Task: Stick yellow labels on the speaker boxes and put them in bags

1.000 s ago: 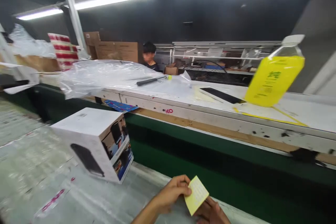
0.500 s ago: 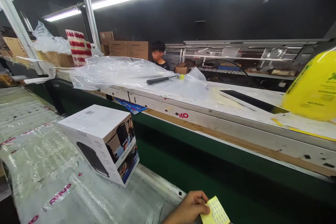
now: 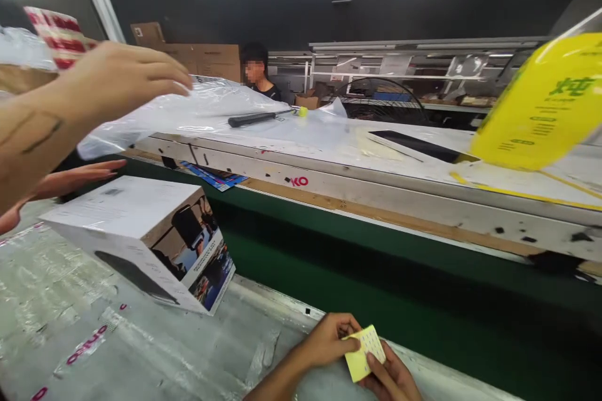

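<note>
Co-worker's hands: two, both open with fingers extended; the upper hand (image 3: pixel 126 72) and lower hand (image 3: pixel 79 170) reach in from the left above the box.
Box: one white printed carton (image 3: pixel 126 244), on a plastic-sheeted bench (image 3: pixel 61 319), well left of the label sheet.
Left hand (image 3: pixel 324 341): partly closed, pinching the label sheet's left edge.
Label sheet: one, yellow (image 3: pixel 365 354), held between both hands at the bench edge.
Right hand (image 3: pixel 390 379): partly closed, fingers on the sheet's lower edge.
Far bench: one yellow printed packet (image 3: pixel 536 106), at far right on the white bench (image 3: pixel 517 185).
</note>
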A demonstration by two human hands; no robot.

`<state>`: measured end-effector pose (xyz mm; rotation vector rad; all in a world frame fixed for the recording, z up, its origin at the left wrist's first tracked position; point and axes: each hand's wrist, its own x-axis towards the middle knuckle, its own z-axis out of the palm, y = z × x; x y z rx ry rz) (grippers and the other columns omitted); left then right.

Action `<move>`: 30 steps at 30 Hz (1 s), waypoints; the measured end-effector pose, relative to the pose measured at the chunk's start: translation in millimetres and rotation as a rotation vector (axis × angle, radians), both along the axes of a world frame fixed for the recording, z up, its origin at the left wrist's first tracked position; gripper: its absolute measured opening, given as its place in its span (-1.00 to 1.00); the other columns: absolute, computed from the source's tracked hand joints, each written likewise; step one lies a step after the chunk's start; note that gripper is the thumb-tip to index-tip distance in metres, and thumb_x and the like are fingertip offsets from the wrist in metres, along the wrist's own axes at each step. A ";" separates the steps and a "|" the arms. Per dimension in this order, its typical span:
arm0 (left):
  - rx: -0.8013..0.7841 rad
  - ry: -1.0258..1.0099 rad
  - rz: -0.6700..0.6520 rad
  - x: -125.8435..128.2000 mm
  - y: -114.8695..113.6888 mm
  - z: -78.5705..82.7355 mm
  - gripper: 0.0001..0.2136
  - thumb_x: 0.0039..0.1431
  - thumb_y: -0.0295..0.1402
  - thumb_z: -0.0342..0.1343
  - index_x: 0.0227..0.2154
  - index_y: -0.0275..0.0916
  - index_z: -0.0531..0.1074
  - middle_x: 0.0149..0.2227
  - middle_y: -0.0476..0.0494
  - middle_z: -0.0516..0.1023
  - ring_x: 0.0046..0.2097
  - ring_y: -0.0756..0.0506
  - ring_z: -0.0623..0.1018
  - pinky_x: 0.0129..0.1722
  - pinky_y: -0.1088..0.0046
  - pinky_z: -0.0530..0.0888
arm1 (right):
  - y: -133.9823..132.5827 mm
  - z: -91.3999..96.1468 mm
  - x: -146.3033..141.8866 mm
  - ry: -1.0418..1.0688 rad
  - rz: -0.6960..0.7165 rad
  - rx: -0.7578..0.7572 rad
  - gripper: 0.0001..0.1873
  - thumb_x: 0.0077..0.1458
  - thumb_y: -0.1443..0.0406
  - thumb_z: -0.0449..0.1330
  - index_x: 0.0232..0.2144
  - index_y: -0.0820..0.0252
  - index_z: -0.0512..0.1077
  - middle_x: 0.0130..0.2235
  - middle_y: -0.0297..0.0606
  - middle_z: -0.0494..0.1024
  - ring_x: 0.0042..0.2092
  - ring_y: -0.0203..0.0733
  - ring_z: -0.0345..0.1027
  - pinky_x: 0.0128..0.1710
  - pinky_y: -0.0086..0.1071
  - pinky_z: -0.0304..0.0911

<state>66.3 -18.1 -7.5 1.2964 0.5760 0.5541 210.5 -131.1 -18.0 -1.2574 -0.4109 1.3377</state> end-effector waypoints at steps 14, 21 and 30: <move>0.067 0.034 -0.134 -1.3 11.0 -7.5 -0.59 0.16 0.01 0.31 -0.19 -0.25 0.49 -0.34 -0.13 0.64 -0.34 -0.11 0.58 -0.31 0.41 0.47 | 1.1 -11.5 3.0 0.008 0.053 0.221 -0.38 -0.13 0.01 0.56 -0.15 0.26 0.49 -0.29 -0.23 0.62 -0.33 -0.20 0.49 -0.33 -0.33 0.41; 0.045 0.080 -0.124 -0.6 11.7 -5.0 -0.58 0.09 0.02 0.37 -0.22 -0.24 0.50 -0.30 -0.15 0.68 -0.31 -0.15 0.61 -0.29 0.38 0.52 | 5.4 -0.7 -1.9 0.011 0.069 0.192 -0.60 0.14 0.10 0.44 -0.14 0.28 0.48 -0.27 -0.30 0.58 -0.37 -0.29 0.45 -0.34 -0.36 0.44; 0.047 0.114 -0.116 -1.5 11.7 1.1 -0.56 0.08 0.03 0.37 -0.19 -0.25 0.51 -0.28 -0.16 0.69 -0.28 -0.14 0.61 -0.26 0.40 0.50 | -162.3 175.2 124.8 -0.077 -0.333 0.352 -0.41 0.43 -0.05 -0.07 0.04 0.34 0.47 -0.09 -0.20 0.56 -0.28 -0.38 0.49 -0.23 -0.36 0.39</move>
